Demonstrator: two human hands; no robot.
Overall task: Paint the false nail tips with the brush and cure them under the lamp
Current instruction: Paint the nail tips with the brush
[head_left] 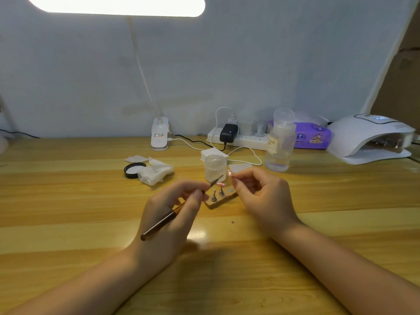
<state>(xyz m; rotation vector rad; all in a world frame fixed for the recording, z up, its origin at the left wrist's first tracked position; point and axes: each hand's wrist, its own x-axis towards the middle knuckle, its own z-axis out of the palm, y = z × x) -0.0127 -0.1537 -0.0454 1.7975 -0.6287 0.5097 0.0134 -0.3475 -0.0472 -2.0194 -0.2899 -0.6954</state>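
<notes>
My left hand (172, 212) grips a dark nail brush (163, 220), whose fine tip points up and right toward the small clear jar (215, 169). My right hand (261, 196) pinches a small pink false nail tip (229, 173) on a holder, lifted just above a little wooden stand (221, 200). The stand carries two metal pegs (217, 194) and another pink nail tip (220, 184). The white curing lamp (370, 138) sits at the far right of the wooden table, its opening facing left.
A tall clear liquid bottle (280, 144) stands behind my right hand. Crumpled wipes (155, 170) and a black jar lid (134, 169) lie to the left. A power strip (236, 137) with cables, a purple tissue pack (312, 136) and a desk lamp base (160, 135) line the wall.
</notes>
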